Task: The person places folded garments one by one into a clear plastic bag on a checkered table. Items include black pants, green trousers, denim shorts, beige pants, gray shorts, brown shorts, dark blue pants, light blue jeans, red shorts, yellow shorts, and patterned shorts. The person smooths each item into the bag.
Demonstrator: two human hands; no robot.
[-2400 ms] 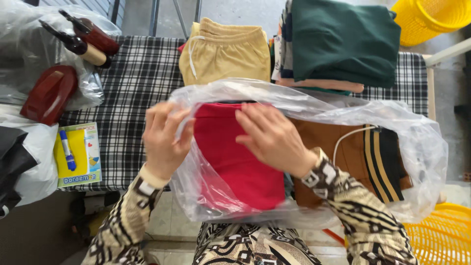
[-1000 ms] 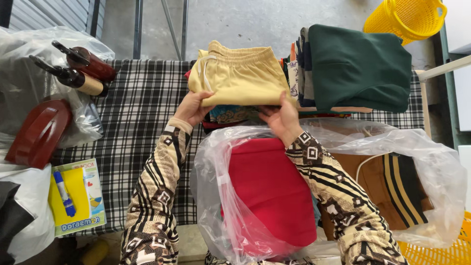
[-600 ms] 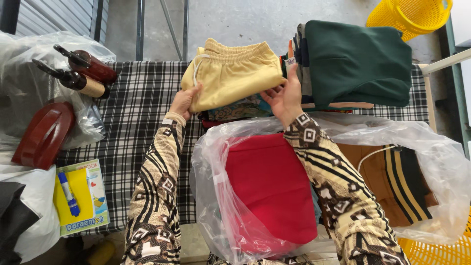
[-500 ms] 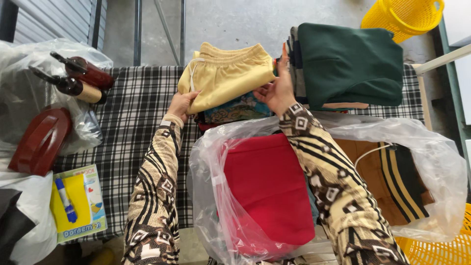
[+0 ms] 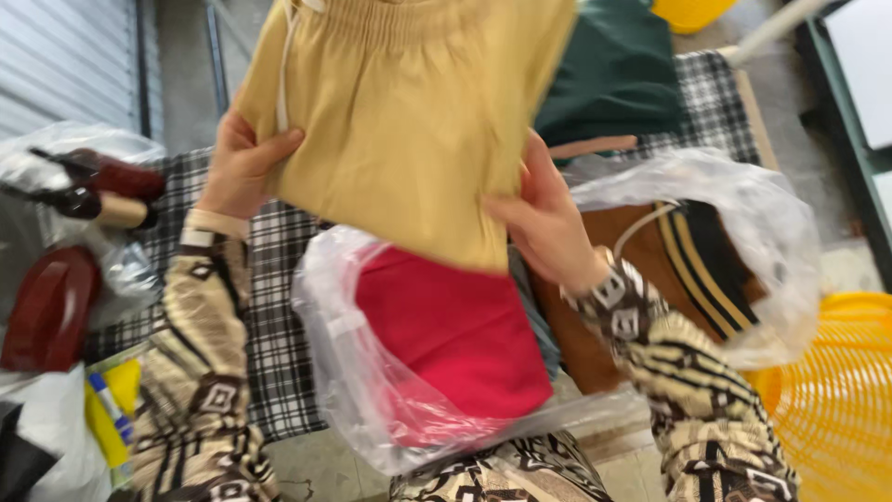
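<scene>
- Nearest the camera, a clear plastic bag (image 5: 372, 390) lies open across the person's lap and the near edge of the surface, with a folded red garment (image 5: 455, 335) inside it.
- Just right of it, a second clear bag (image 5: 743, 232) holds a brown garment with dark and tan stripes (image 5: 688, 270); a yellow plastic basket (image 5: 836, 400) sits at the right edge, lower down.
- At the left edge lie a yellow packet (image 5: 111, 418) and, in another clear bag, dark red shoes (image 5: 56, 297).
- The left hand (image 5: 242, 167) grips the left edge of a folded mustard-yellow pair of shorts (image 5: 418, 121), thumb on the front, fingers hidden behind the cloth.
- The right hand (image 5: 548, 223) pinches the lower right corner of the same shorts, fingers spread on the front; both grips are closed on the fabric.
- The shorts are lifted clear of the surface and held up in the air above the red garment, elastic waistband uppermost, a pale drawstring hanging at the top left.
- Farther off, the black-and-white checked cloth (image 5: 279, 279) covers the surface, and a folded dark green garment (image 5: 613, 74) lies behind the shorts.
- Judged from this, the step in hand is carrying the shorts toward the open bag; the next move would call for lowering them flat onto the red garment and keeping the bag's mouth open while they slide in.
</scene>
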